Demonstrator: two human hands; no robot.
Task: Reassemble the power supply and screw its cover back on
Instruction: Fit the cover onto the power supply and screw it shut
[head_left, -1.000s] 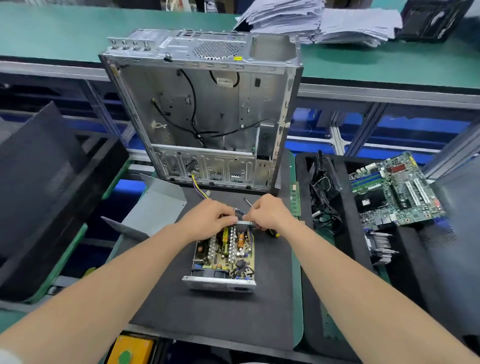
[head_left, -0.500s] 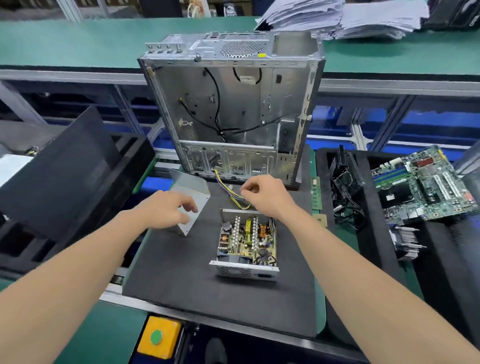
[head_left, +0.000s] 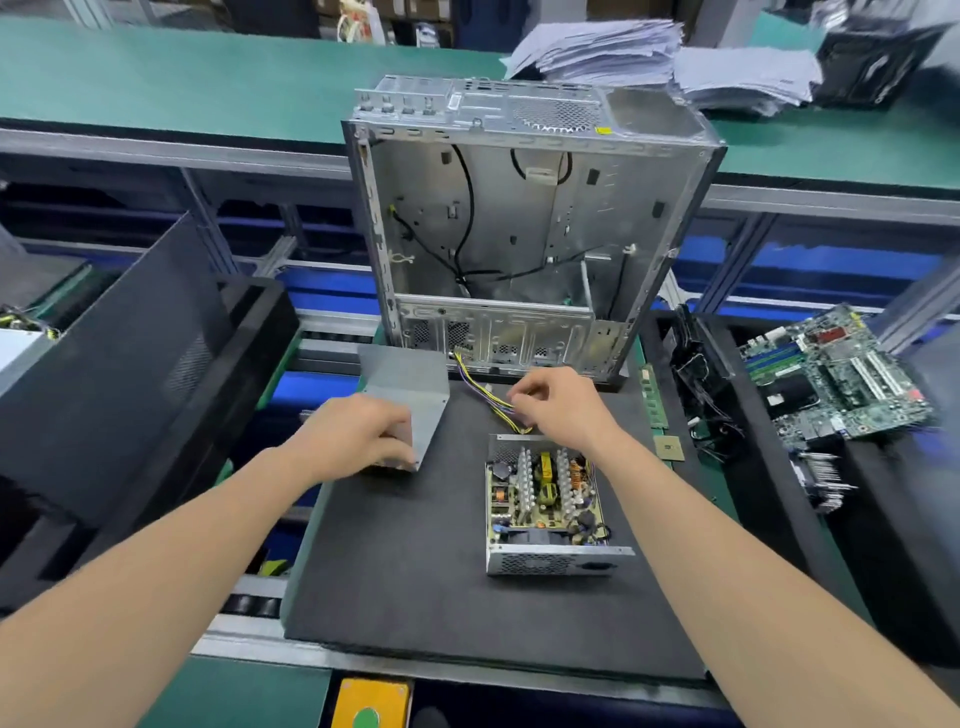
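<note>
The open power supply (head_left: 545, 499) sits on the black mat (head_left: 415, 597), right of centre, with its board bare. My left hand (head_left: 353, 441) grips the near edge of the grey cover (head_left: 410, 389) just to the left, fingers curled round the metal. My right hand (head_left: 563, 405) has its fingers curled over the wires (head_left: 483, 395); I cannot tell if they pinch them. I think I should gather the wires at the far side first, then lower the cover straight, so that no wire is trapped.
</note>
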